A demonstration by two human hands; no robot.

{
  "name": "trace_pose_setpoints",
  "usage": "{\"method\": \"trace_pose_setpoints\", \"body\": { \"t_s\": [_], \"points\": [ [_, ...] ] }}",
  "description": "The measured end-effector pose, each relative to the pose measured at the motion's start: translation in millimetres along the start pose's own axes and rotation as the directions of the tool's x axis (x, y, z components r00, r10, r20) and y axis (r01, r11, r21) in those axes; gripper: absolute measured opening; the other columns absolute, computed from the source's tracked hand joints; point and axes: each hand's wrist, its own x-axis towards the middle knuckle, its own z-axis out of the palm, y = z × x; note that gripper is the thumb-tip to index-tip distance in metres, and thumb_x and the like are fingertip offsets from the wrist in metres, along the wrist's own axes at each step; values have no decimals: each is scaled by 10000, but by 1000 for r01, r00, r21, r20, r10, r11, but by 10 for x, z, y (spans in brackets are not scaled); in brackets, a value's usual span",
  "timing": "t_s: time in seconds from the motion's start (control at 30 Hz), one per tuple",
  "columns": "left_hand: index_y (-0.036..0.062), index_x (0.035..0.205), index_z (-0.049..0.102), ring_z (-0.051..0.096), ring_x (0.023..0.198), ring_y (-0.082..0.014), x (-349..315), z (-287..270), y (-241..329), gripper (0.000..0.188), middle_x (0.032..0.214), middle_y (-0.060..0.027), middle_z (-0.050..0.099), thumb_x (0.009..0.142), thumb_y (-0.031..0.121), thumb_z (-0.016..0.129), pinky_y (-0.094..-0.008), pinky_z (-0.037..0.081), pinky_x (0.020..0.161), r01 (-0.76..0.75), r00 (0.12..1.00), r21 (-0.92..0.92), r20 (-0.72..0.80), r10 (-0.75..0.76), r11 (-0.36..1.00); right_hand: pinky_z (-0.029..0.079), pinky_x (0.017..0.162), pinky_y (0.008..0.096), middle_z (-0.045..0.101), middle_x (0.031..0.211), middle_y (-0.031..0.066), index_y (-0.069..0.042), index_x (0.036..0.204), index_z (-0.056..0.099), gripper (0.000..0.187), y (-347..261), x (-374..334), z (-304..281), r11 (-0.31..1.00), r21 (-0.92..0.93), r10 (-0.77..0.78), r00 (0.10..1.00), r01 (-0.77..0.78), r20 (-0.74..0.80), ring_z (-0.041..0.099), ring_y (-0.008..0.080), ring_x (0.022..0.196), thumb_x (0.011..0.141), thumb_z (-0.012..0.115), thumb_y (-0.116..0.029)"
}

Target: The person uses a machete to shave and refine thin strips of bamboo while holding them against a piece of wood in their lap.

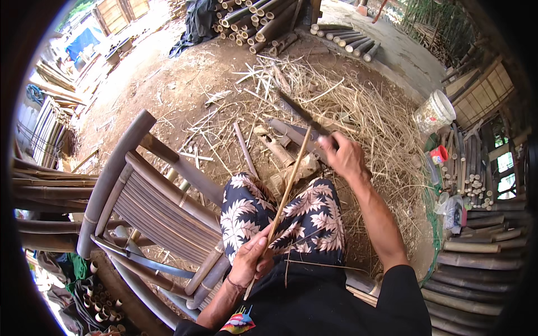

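Observation:
My left hand point(253, 260), close to my lap, is closed round the lower part of a thin bamboo strip point(292, 178). The strip slants up and away between my knees, and its short lower end pokes out below the hand. My right hand point(346, 157) grips a knife with a long dark blade point(295, 107), its handle mostly hidden in the fingers. The blade points up and to the left, close to the strip's far end; whether they touch I cannot tell. Beneath them lie bamboo pieces point(274, 147) on the ground.
A bamboo chair point(162, 210) stands close at my left. Shavings point(370, 120) cover the ground ahead. Bamboo poles point(255, 22) are stacked at the back, with more poles point(471, 274) at the right. A white bucket point(436, 113) and a red cup point(439, 154) are on the right.

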Motion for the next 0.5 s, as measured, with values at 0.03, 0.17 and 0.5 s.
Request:
{"method": "trace_pose_setpoints", "body": {
  "t_s": [0.03,0.17,0.5],
  "points": [
    [94,1458,370,334,384,-74,-171,-54,-76,531,525,25,371,1009,367,449,-199,278,361,-15,1000,168,-13,18,986,267,389,257,384,529,-68,-120,839,577,644,257,168,-100,964,97,250,968,-249,3,343,61,431,934,304,-697],
    [66,1455,353,381,407,-68,-393,-428,-367,630,548,0,444,963,428,508,-194,277,355,46,999,-162,-9,-48,986,266,432,286,366,546,-62,-103,799,593,684,902,344,-472,848,288,502,849,-445,-167,375,102,474,917,316,-716],
    [31,1327,520,428,383,-61,879,209,370,398,622,6,498,1034,285,434,-190,331,346,-250,950,255,-123,288,934,482,511,423,577,618,145,-51,811,538,498,-849,-914,164,930,232,-271,958,285,-89,620,352,569,904,558,-539]
  ]
}}
